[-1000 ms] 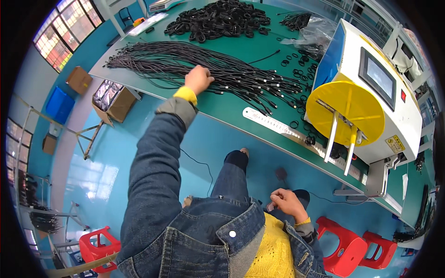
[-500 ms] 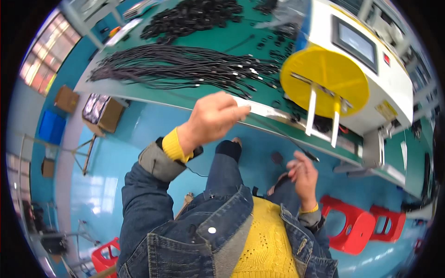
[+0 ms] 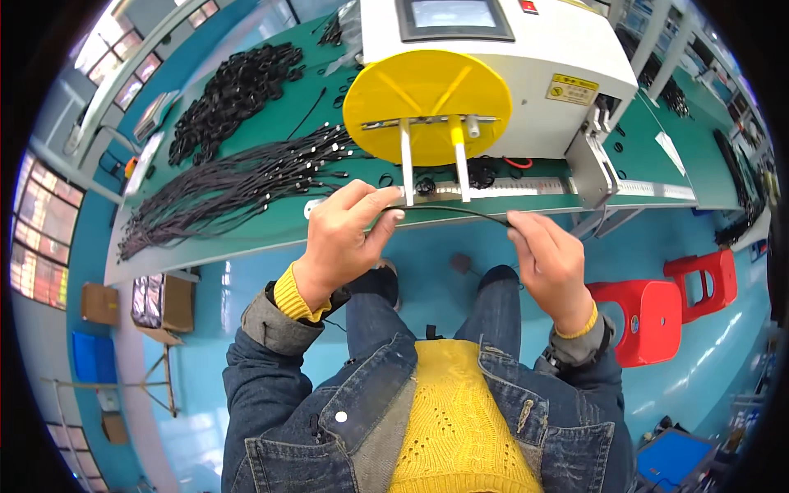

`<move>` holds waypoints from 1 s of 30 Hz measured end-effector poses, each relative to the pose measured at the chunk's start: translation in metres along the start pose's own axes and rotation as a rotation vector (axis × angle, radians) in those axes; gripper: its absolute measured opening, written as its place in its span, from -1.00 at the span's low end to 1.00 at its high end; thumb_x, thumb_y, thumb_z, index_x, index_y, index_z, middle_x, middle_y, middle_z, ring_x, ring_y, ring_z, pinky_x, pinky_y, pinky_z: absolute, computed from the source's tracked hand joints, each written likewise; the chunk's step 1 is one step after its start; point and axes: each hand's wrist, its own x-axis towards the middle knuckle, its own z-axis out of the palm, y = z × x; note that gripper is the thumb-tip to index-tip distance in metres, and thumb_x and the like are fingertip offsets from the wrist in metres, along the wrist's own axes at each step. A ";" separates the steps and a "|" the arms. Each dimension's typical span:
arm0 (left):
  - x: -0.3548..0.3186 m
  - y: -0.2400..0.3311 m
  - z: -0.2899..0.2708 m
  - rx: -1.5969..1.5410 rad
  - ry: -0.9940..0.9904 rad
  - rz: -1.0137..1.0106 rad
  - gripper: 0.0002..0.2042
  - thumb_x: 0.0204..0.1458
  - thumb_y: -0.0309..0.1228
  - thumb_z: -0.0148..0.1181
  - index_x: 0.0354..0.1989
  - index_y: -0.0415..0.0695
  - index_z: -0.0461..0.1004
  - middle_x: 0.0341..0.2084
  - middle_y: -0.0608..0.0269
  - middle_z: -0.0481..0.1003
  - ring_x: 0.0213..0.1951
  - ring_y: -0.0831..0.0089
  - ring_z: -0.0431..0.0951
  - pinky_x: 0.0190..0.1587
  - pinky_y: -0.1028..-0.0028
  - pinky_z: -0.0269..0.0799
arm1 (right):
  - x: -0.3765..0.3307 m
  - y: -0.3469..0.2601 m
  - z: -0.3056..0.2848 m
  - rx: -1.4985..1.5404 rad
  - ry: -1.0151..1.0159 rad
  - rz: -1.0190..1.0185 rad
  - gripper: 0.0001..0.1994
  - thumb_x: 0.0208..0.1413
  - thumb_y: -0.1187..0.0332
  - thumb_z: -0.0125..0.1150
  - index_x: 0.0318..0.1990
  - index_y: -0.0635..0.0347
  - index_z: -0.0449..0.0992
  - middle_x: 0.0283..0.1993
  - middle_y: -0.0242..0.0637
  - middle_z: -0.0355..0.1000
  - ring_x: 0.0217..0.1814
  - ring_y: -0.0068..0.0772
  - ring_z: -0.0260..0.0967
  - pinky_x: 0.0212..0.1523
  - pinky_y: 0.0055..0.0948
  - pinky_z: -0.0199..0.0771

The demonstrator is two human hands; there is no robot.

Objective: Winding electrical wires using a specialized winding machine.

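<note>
A thin black cable (image 3: 448,209) stretches between my hands in a slight arch, in front of the machine's two pegs. My left hand (image 3: 349,234) pinches it between thumb and fingers beside the left white peg (image 3: 408,164). My right hand (image 3: 549,261) is closed on the cable's other stretch, below the ruler strip. Just beyond the cable is a yellow disc (image 3: 427,90) carrying the pegs; it is fixed to the front of a white machine (image 3: 551,49) with a screen (image 3: 454,18). The cable's ends are hidden in my hands.
Left on the green table (image 3: 308,226) lies a long bundle of black cables (image 3: 238,185), with a heap of coiled black cables (image 3: 234,94) behind. A metal bracket (image 3: 593,168) sticks out at the machine's right. Red stools (image 3: 649,324) stand at the right.
My view has swung right, toward the machine. My right hand has come up and now grips the cable, and the cable is held across in front of the pegs.
</note>
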 end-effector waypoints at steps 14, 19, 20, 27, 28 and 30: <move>0.045 -0.052 0.041 -0.271 0.074 -0.378 -0.90 -0.11 -0.52 0.20 -0.38 -0.21 0.53 -0.62 0.26 0.44 -0.58 0.56 0.38 -0.48 0.60 0.29 | 0.053 0.068 0.109 -0.112 0.191 0.378 -0.84 -0.02 0.34 0.15 -0.38 0.24 0.37 -0.55 -0.11 0.41 -0.50 -0.01 0.38 -0.53 -0.23 0.36; 0.035 -0.050 0.045 -0.479 0.128 -0.524 -0.87 -0.06 -0.50 0.18 -0.34 -0.25 0.53 -0.60 0.34 0.46 -0.56 0.68 0.33 -0.47 0.65 0.27 | 0.016 0.059 0.099 0.051 0.221 0.421 -0.85 -0.01 0.33 0.13 -0.40 0.23 0.38 -0.54 -0.08 0.41 -0.49 0.01 0.38 -0.52 -0.24 0.36; 0.032 -0.050 0.044 -0.478 0.132 -0.529 -0.87 -0.06 -0.50 0.18 -0.34 -0.25 0.53 -0.60 0.34 0.46 -0.56 0.68 0.33 -0.47 0.65 0.27 | 0.004 0.057 0.097 0.054 0.215 0.418 -0.85 -0.01 0.33 0.13 -0.40 0.23 0.38 -0.54 -0.08 0.41 -0.49 0.01 0.38 -0.52 -0.24 0.36; 0.016 -0.051 0.041 -0.423 0.189 -0.508 -0.85 -0.05 -0.48 0.18 -0.30 -0.25 0.53 -0.61 0.32 0.45 -0.58 0.66 0.33 -0.49 0.64 0.25 | -0.085 0.045 0.082 0.095 -0.149 0.611 -0.86 -0.05 0.37 0.13 -0.45 0.27 0.42 -0.57 -0.08 0.40 -0.49 -0.04 0.39 -0.48 -0.26 0.35; 0.015 -0.051 0.041 -0.420 0.192 -0.511 -0.85 -0.05 -0.48 0.18 -0.30 -0.25 0.53 -0.61 0.32 0.45 -0.58 0.66 0.33 -0.49 0.64 0.25 | -0.092 0.043 0.082 0.105 -0.209 0.641 -0.86 -0.05 0.37 0.13 -0.46 0.28 0.43 -0.57 -0.08 0.40 -0.49 -0.04 0.38 -0.48 -0.26 0.35; 0.014 -0.050 0.038 -0.278 0.222 -0.400 -0.84 -0.05 -0.48 0.18 -0.29 -0.23 0.52 -0.64 0.29 0.41 -0.61 0.60 0.33 -0.52 0.61 0.24 | -0.097 0.041 0.083 0.120 -0.271 0.668 -0.86 -0.06 0.37 0.13 -0.46 0.28 0.44 -0.56 -0.08 0.40 -0.49 -0.05 0.38 -0.47 -0.26 0.35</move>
